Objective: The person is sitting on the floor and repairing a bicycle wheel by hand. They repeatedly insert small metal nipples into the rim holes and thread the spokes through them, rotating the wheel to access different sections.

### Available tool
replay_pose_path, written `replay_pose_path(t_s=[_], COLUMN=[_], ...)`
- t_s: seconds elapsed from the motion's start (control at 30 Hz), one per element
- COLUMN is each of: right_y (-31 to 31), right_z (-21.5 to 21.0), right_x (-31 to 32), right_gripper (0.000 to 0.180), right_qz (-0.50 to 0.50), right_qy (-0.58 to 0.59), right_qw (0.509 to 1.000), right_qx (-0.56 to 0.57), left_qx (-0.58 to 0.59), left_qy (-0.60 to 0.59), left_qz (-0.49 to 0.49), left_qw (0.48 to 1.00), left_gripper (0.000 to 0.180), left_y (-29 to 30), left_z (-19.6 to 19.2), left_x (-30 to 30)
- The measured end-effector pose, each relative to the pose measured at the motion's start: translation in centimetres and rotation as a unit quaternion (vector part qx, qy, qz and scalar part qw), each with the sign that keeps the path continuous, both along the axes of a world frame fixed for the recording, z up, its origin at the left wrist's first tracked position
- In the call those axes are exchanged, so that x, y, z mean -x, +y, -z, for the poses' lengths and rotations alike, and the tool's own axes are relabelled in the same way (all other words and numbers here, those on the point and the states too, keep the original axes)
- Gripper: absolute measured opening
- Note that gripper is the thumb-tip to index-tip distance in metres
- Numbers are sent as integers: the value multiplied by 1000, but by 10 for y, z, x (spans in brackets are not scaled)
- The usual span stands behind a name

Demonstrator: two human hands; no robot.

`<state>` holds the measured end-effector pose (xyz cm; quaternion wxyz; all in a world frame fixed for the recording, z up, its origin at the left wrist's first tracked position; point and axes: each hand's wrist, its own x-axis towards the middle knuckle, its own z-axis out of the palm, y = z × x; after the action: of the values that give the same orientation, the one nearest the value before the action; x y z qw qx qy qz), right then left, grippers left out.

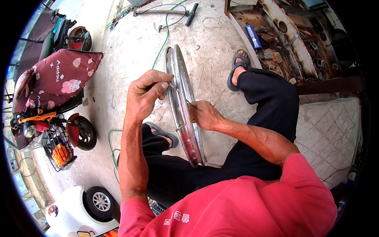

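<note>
A bare silver wheel rim (184,98) stands upright between my legs, seen nearly edge-on, with small holes along it. My left hand (148,93) is at its left side, thumb and fingers pinched together against the rim's edge; anything between them is too small to make out. On the other side, my right hand (205,114) is closed, with a thin dark rod (191,103) showing at its fingertips near the rim. A small metal piece (180,128) sticks out of the rim's lower left. Several thin spokes (211,81) show against the floor right of the rim.
A floor pump (191,15) lies ahead beside a green hose (167,29). At the right, a rusty tray (252,17) holds tools and a blue tube (253,36). A covered scooter (59,83) and a white vehicle's wheel (100,201) stand at the left. Small metal bits (160,114) lie on the concrete.
</note>
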<state>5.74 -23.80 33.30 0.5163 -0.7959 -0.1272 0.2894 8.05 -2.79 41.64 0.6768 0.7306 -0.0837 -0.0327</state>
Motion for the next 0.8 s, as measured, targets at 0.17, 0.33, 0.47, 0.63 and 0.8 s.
replay_pose_path(t_s=[0.17, 0.33, 0.47, 0.63, 0.8], right_y=[-1, -1, -1, -1, 0], right_z=[0, -3, -4, -5, -7], right_x=[0, -1, -1, -1, -1], right_gripper=[63, 66, 66, 65, 64], right_qz=[-3, -5, -11, -10, -3], right_qy=[7, -10, 2, 12, 12], right_qw=[1000, 1000, 1000, 1000, 1000], right_qx=[0, 15, 10, 23, 17], left_qx=[-44, -93, -29, -42, -85], left_qy=[-42, -77, -13, 8, -109], left_qz=[5, -27, -52, -37, -84], left_qw=[998, 992, 998, 998, 987], left_gripper=[13, 15, 21, 24, 19], left_y=[-4, -9, -15, -12, -12], left_z=[-3, 0, -4, -8, 10], left_x=[4, 5, 11, 13, 5])
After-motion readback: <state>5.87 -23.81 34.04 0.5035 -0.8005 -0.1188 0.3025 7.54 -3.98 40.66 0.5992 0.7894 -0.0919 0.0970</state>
